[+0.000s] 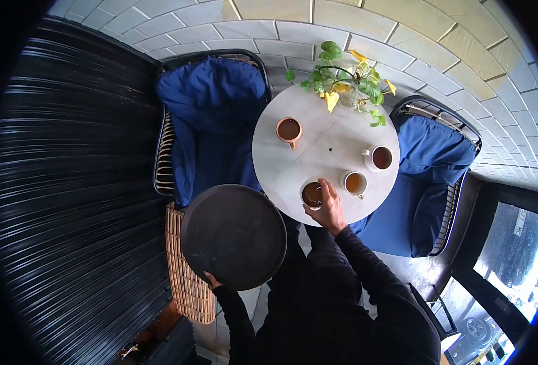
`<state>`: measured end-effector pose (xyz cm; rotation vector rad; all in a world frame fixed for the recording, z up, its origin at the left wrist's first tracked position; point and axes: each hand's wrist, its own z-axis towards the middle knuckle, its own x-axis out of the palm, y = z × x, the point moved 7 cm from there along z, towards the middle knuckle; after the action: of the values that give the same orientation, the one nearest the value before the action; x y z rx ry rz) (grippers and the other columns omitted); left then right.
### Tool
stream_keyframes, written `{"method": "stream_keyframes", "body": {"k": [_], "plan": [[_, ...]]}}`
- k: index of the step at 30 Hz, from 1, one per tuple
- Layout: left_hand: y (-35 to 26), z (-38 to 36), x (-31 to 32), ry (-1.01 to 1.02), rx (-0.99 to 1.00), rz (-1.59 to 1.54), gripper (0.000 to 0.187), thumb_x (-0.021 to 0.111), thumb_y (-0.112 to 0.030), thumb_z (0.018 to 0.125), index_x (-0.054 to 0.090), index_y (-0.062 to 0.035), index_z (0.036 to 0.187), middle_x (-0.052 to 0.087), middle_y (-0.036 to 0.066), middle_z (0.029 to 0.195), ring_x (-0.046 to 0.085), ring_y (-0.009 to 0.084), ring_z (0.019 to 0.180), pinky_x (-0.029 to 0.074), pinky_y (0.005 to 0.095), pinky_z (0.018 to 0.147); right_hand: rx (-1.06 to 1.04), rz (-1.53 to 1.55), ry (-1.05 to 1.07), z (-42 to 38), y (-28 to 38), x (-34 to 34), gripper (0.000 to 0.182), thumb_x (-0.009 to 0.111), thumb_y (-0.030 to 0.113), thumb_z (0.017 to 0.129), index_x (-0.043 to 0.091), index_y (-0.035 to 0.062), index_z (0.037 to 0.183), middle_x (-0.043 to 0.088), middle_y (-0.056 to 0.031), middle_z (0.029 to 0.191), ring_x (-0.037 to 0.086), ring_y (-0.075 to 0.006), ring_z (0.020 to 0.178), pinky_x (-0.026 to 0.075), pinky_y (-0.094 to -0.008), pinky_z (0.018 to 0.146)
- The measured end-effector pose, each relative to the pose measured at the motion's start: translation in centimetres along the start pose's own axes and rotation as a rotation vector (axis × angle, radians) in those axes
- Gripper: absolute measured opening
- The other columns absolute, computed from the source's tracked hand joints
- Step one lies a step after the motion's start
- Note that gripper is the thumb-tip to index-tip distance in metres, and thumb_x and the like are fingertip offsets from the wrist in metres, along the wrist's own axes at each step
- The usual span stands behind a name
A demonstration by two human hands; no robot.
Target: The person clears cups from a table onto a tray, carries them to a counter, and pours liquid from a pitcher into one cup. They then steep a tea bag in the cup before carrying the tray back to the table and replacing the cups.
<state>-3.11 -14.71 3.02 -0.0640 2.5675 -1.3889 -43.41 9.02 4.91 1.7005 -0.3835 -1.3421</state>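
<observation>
A round dark tray (pixel 233 237) with nothing on it is held at its lower edge by my left hand (pixel 213 280), left of the round marble table (pixel 308 115). My right hand (pixel 329 210) grips a cup of brown drink (pixel 312 194) near the table's front edge, fingers around its right side. Just right of that cup stands a white cup of amber tea (pixel 354 182). Behind it is another white cup with darker tea (pixel 381 158). A terracotta-coloured cup of dark drink (pixel 289 129) stands at the table's left.
A plant with green and yellow leaves (pixel 342 85) stands at the table's back edge by the tiled wall. Blue-cushioned chairs (pixel 214 121) flank the table on both sides. A wicker piece (pixel 190 286) is below the tray, and a window (pixel 515 246) is at right.
</observation>
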Motion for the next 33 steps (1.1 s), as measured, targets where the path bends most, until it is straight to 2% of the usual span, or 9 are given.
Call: {"method": "stream_keyframes", "body": {"k": [12, 16, 17, 21, 23, 26, 28, 32, 33], "plan": [[-1.7, -2.9, 0.8, 0.053, 0.015, 0.023, 0.075, 0.067, -0.045, 0.082, 0.036, -0.0020, 0.135, 0.044, 0.020, 0.133, 0.054, 0.0333, 0.109, 0.052, 0.0438, 0.087, -0.023, -0.043, -0.004, -0.5, -2.7, 3.3, 0.080, 0.077, 0.014, 0.062, 0.036, -0.0015, 0.129, 0.044, -0.0223, 0.125, 0.045, -0.0396, 0.115, 0.043, -0.0438, 0.095], [2.2, 1.8, 1.4, 0.361, -0.050, 0.022, 0.076, 0.053, -0.056, 0.085, 0.035, -0.0043, 0.137, 0.045, 0.018, 0.133, 0.048, 0.0325, 0.118, 0.045, 0.0425, 0.095, -0.079, -0.044, -0.066, -1.5, -0.2, -0.5, 0.079, 0.078, 0.017, 0.066, 0.037, -0.0011, 0.130, 0.045, -0.0223, 0.122, 0.047, -0.0390, 0.112, 0.042, -0.0431, 0.094], [2.4, 1.8, 2.6, 0.502, -0.047, 0.048, 0.081, 0.043, -0.067, 0.085, 0.035, -0.0070, 0.139, 0.045, 0.016, 0.135, 0.042, 0.0317, 0.125, 0.037, 0.0423, 0.103, -0.025, -0.044, -0.103, -2.0, -0.5, -1.8, 0.070, 0.076, 0.015, 0.068, 0.042, -0.0014, 0.126, 0.046, -0.0223, 0.121, 0.049, -0.0381, 0.111, 0.044, -0.0418, 0.092], [2.0, 1.7, 5.6, 0.529, -0.200, 0.018, 0.080, 0.043, -0.065, 0.086, 0.036, -0.0059, 0.138, 0.044, 0.015, 0.137, 0.035, 0.0279, 0.130, 0.030, 0.0397, 0.108, 0.343, -0.115, -0.389, -5.2, -5.4, -7.0, 0.040, 0.064, 0.009, 0.074, 0.047, 0.0013, 0.109, 0.051, -0.0165, 0.100, 0.056, -0.0341, 0.085, 0.048, -0.0421, 0.071], [0.4, 0.1, 7.8, 0.454, -0.139, 0.102, 0.081, 0.045, -0.065, 0.085, 0.037, -0.0039, 0.137, 0.047, 0.016, 0.133, 0.041, 0.0276, 0.124, 0.036, 0.0389, 0.103, 0.545, -0.044, -0.398, -6.0, -7.9, -8.4, 0.042, 0.064, 0.007, 0.074, 0.045, 0.0037, 0.111, 0.049, -0.0162, 0.096, 0.058, -0.0294, 0.070, 0.048, -0.0400, 0.062], [-2.9, -4.0, 11.9, 0.356, -0.039, 0.222, 0.084, 0.048, -0.066, 0.083, 0.038, -0.0009, 0.136, 0.053, 0.016, 0.127, 0.052, 0.0270, 0.115, 0.045, 0.0377, 0.095, 0.356, 0.044, -0.352, -5.5, -11.9, -7.1, 0.034, 0.068, 0.007, 0.076, 0.051, 0.0008, 0.105, 0.047, -0.0156, 0.095, 0.054, -0.0212, 0.064, 0.049, -0.0282, 0.056], [-4.5, -6.6, 14.4, 0.372, -0.044, 0.275, 0.079, 0.049, -0.062, 0.085, 0.041, 0.0001, 0.133, 0.053, 0.016, 0.126, 0.054, 0.0273, 0.111, 0.048, 0.0362, 0.091, 0.274, 0.158, -0.405, -4.9, -14.2, -5.6, 0.018, 0.070, 0.010, 0.076, 0.059, -0.0007, 0.086, 0.049, -0.0150, 0.094, 0.055, -0.0202, 0.068, 0.048, -0.0250, 0.056], [-1.8, -0.2, 15.3, 0.460, -0.113, 0.271, 0.080, 0.053, -0.064, 0.082, 0.046, 0.0018, 0.128, 0.055, 0.016, 0.122, 0.058, 0.0271, 0.106, 0.051, 0.0349, 0.086, 0.489, 0.367, -0.067, -3.9, -17.9, -2.4, 0.016, 0.063, 0.012, 0.081, 0.060, -0.0041, 0.082, 0.056, -0.0043, 0.069, 0.052, -0.0115, 0.064, 0.044, -0.0255, 0.057], [-2.5, 0.4, 15.3, 0.439, 0.012, 0.457, 0.086, 0.057, -0.066, 0.078, 0.045, 0.0026, 0.129, 0.056, 0.017, 0.121, 0.058, 0.0277, 0.104, 0.051, 0.0353, 0.085, 0.408, 0.240, -0.117, -3.8, -17.9, -2.3, 0.019, 0.060, 0.014, 0.078, 0.061, -0.0035, 0.085, 0.059, -0.0145, 0.064, 0.056, -0.0171, 0.061, 0.044, -0.0341, 0.058]]}}
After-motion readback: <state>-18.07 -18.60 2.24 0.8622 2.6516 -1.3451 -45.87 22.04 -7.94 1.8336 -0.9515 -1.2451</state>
